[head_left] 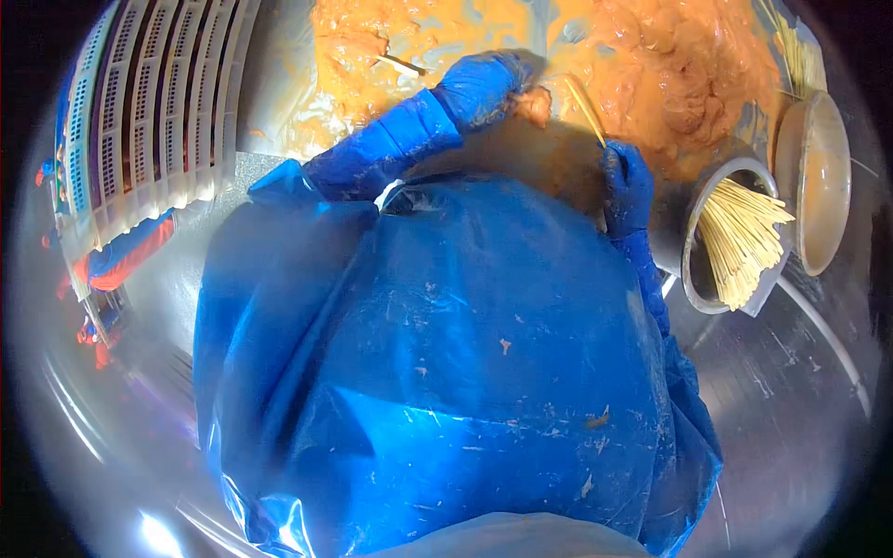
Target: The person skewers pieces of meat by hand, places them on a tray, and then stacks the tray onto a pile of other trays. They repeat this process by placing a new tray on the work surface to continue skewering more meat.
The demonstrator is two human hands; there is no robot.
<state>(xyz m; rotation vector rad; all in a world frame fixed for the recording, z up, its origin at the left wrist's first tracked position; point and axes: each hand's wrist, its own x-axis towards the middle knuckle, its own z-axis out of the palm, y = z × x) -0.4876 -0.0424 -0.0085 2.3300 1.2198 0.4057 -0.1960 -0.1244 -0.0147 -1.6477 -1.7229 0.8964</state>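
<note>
My left hand [484, 88], in a blue glove, reaches over the metal worktop with its fingers closed on a small piece of raw meat [533, 107]. The fingertips are partly hidden and blurred. Lower and to the right, my right hand [629, 186], also gloved in blue, grips a thin wooden skewer [584, 110] near its lower end. The skewer slants up and left, its upper end close to the meat piece but seemingly apart from it. A large heap of wet, orange-coated raw meat [670, 74] lies just beyond my right hand.
More coated meat [349, 51] spreads at the upper left, with a short pale stick [398, 65] on it. Stacked perforated trays [153, 112] stand at the left. A round container [690, 244] of skewers [741, 240] and a translucent tub [825, 186] sit at the right.
</note>
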